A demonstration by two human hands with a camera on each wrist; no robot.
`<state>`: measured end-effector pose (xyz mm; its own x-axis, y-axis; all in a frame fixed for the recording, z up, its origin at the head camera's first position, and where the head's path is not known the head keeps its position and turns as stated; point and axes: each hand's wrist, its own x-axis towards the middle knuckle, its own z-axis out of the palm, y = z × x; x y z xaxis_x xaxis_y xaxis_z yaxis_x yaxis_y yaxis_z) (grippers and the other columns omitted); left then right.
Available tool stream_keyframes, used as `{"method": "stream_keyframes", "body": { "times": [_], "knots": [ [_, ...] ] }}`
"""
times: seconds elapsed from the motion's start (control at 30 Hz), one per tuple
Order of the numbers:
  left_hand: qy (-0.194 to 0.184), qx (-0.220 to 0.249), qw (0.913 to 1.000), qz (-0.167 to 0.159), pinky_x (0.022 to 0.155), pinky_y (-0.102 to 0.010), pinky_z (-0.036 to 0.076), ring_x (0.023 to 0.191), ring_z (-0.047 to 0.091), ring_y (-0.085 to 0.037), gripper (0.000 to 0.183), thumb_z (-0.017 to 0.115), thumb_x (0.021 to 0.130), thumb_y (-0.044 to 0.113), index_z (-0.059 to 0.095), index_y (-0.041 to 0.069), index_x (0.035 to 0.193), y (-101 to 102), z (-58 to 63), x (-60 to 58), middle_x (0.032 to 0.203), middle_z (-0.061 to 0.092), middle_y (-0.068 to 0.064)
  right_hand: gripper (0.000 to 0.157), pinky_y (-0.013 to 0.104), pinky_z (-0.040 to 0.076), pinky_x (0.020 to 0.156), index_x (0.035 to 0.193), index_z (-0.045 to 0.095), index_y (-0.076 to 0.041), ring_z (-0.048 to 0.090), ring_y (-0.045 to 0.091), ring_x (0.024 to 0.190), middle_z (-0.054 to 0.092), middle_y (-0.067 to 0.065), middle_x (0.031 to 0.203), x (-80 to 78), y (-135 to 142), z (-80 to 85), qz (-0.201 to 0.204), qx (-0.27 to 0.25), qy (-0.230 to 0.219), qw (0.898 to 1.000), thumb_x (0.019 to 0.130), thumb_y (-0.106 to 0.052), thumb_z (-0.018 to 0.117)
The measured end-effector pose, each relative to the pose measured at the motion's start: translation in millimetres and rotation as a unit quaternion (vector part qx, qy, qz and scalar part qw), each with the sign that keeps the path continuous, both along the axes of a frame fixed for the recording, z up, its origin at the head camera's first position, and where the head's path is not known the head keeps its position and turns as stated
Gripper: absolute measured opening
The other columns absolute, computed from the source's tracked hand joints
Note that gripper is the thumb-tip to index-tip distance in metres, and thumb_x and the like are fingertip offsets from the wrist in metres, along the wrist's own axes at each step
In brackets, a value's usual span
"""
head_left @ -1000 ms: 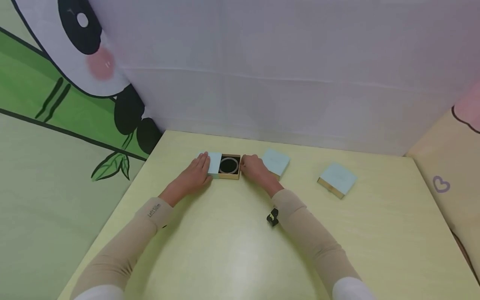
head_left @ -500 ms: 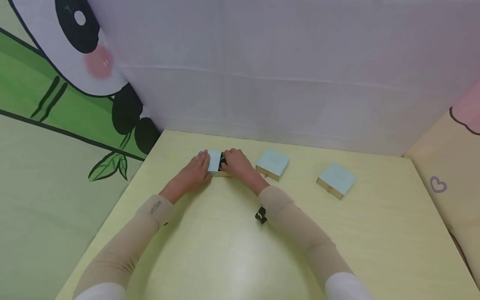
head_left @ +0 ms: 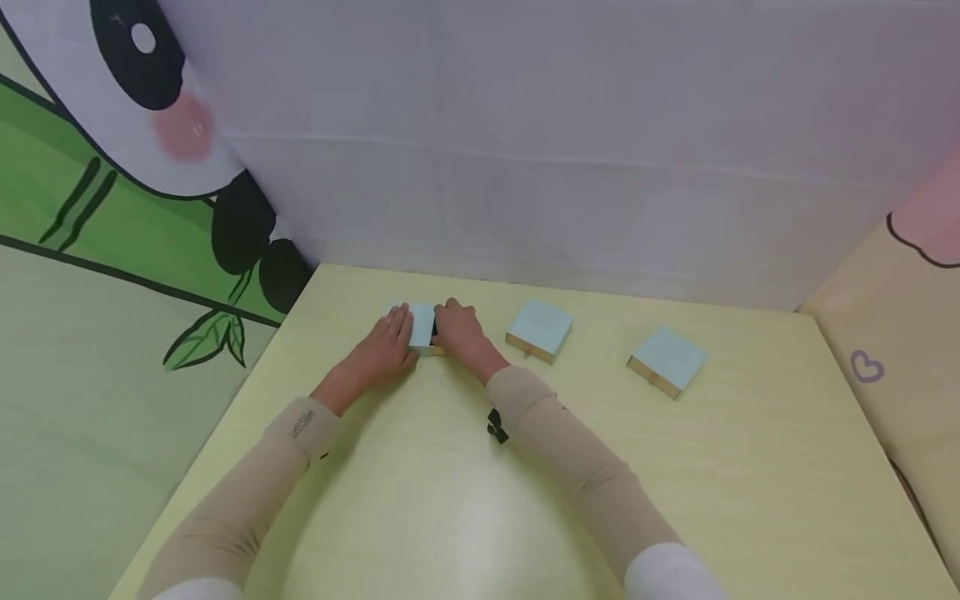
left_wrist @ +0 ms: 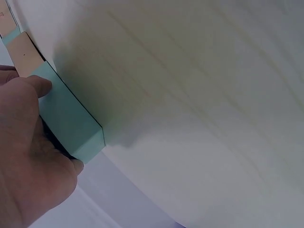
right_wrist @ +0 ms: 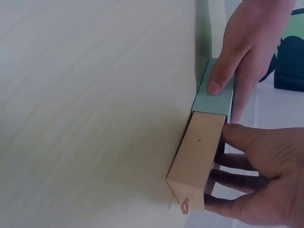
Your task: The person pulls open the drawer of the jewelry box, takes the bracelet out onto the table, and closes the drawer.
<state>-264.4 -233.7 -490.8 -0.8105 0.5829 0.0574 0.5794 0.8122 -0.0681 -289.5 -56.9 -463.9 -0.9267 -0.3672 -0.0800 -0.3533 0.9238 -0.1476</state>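
Observation:
A light blue box sleeve (head_left: 423, 321) lies on the table, with its tan inner drawer (right_wrist: 195, 147) pulled out to the right. My left hand (head_left: 378, 343) grips the sleeve; in the left wrist view its thumb presses the side (left_wrist: 71, 109) of the box. Over the pulled-out drawer is my right hand (head_left: 459, 327), and in the right wrist view its fingers (right_wrist: 235, 161) dip past the drawer's rim into it. What those fingertips touch inside is hidden. A small ribbon loop (right_wrist: 185, 206) hangs from the drawer's end.
Two similar light blue boxes with tan ends sit to the right, a nearer one (head_left: 540, 329) and a farther one (head_left: 667, 360). Behind the pale yellow table (head_left: 420, 500) rises a whitish cloth backdrop (head_left: 525, 167). A printed panel (head_left: 112, 208) borders the left.
My right hand has moved left from the drawer's outer end and now covers the opening. The round ring in the drawer is out of sight. My left hand stays on the sleeve.

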Motion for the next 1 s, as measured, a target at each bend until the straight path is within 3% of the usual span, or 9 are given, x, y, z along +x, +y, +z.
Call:
{"method": "stream_keyframes", "body": {
  "times": [0.17, 0.37, 0.53, 0.7, 0.8, 1.0],
  "knots": [
    [-0.009, -0.001, 1.0, 0.002, 0.112, -0.052, 0.023, 0.138, 0.021, -0.047, 0.065, 0.046, 0.099, 0.025, 0.022, -0.019, 0.14, 0.3, -1.5, 0.7, 0.148, 0.019, -0.036, 0.055, 0.037, 0.047, 0.091, 0.131, 0.051, -0.008, 0.054, 0.025, 0.105, 0.052, 0.011, 0.123, 1.1, 0.1, 1.0, -0.018, -0.022, -0.003, 1.0, 0.086, -0.035, 0.069],
    [-0.002, -0.002, 1.0, 0.0, 0.112, -0.052, 0.022, 0.138, 0.02, -0.047, 0.066, 0.046, 0.099, 0.025, 0.022, -0.019, 0.14, 1.3, -1.9, -1.7, 0.148, 0.019, -0.036, 0.044, 0.036, 0.048, 0.08, 0.112, 0.061, -0.008, 0.045, 0.027, 0.096, 0.05, 0.013, 0.113, -3.3, 5.2, -2.1, -0.037, -0.056, 0.003, 0.998, 0.082, -0.037, 0.073],
    [-0.001, 0.004, 1.0, -0.002, 0.113, -0.051, 0.022, 0.138, 0.021, -0.046, 0.066, 0.047, 0.099, 0.026, 0.022, -0.019, 0.14, 2.5, -0.7, -2.5, 0.148, 0.019, -0.035, 0.041, 0.038, 0.045, 0.08, 0.104, 0.063, -0.009, 0.041, 0.027, 0.095, 0.049, 0.014, 0.11, -4.0, 10.0, 0.7, -0.043, -0.056, 0.009, 0.997, 0.08, -0.04, 0.073],
    [-0.032, -0.004, 0.9994, 0.014, 0.114, -0.051, 0.018, 0.14, 0.015, -0.044, 0.067, 0.046, 0.1, 0.025, 0.016, -0.017, 0.143, 1.4, -2.0, -1.7, 0.151, 0.013, -0.033, 0.054, 0.039, 0.045, 0.087, 0.118, 0.06, -0.008, 0.043, 0.029, 0.103, 0.05, 0.015, 0.115, 5.5, 15.2, 10.0, -0.034, -0.053, -0.006, 0.998, 0.08, -0.044, 0.073],
    [-0.034, -0.011, 0.9992, 0.016, 0.114, -0.051, 0.018, 0.14, 0.014, -0.044, 0.067, 0.046, 0.101, 0.024, 0.015, -0.016, 0.144, -1.2, -3.6, -2.1, 0.151, 0.012, -0.033, 0.059, 0.039, 0.043, 0.09, 0.127, 0.056, -0.008, 0.046, 0.028, 0.105, 0.052, 0.014, 0.117, 14.0, 19.1, 13.2, -0.006, -0.05, 0.003, 0.999, 0.082, -0.043, 0.069],
    [-0.041, -0.015, 0.999, 0.013, 0.113, -0.052, 0.019, 0.14, 0.014, -0.045, 0.066, 0.047, 0.1, 0.022, 0.016, -0.016, 0.144, -3.0, -0.5, -1.6, 0.151, 0.012, -0.034, 0.055, 0.038, 0.038, 0.096, 0.129, 0.056, -0.008, 0.048, 0.024, 0.11, 0.055, 0.011, 0.123, 33.2, 27.8, 10.9, 0.044, -0.11, 0.009, 0.993, 0.084, -0.039, 0.065]
  ]
}}
